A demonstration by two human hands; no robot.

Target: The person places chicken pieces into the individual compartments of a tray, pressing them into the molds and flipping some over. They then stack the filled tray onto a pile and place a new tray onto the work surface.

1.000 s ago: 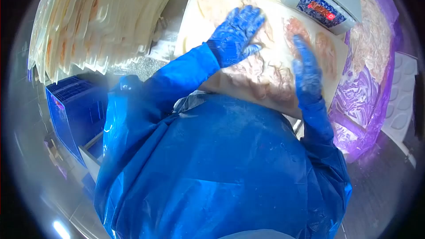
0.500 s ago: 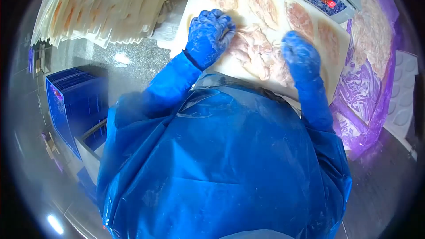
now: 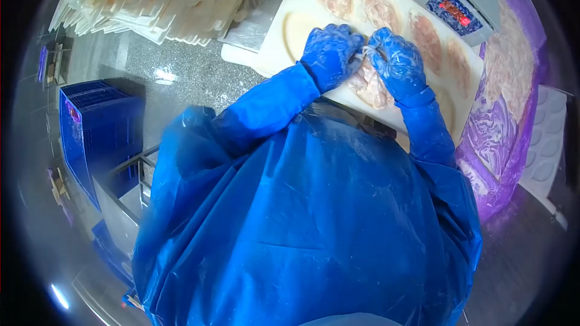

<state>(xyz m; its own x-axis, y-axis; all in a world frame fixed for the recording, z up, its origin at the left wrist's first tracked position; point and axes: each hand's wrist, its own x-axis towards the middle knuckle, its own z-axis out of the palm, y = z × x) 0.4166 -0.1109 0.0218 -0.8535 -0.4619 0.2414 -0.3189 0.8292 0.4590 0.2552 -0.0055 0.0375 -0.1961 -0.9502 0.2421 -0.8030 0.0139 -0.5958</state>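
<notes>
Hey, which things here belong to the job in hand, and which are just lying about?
Part of the job:
left hand and right hand, both gloved
raw meat at their fingers
white hollowed tray beneath
probably the meat heap in purple wrapping

Seemingly just lying about:
blue crate
stacked pale sheets or trays, perhaps spares
far-right hollowed tray

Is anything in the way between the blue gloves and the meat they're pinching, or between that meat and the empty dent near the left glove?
The left hand and right hand both touch the meat, with nothing visible between. Towards that empty hollow in the white tray, only the left hand itself stands in the way.
</notes>
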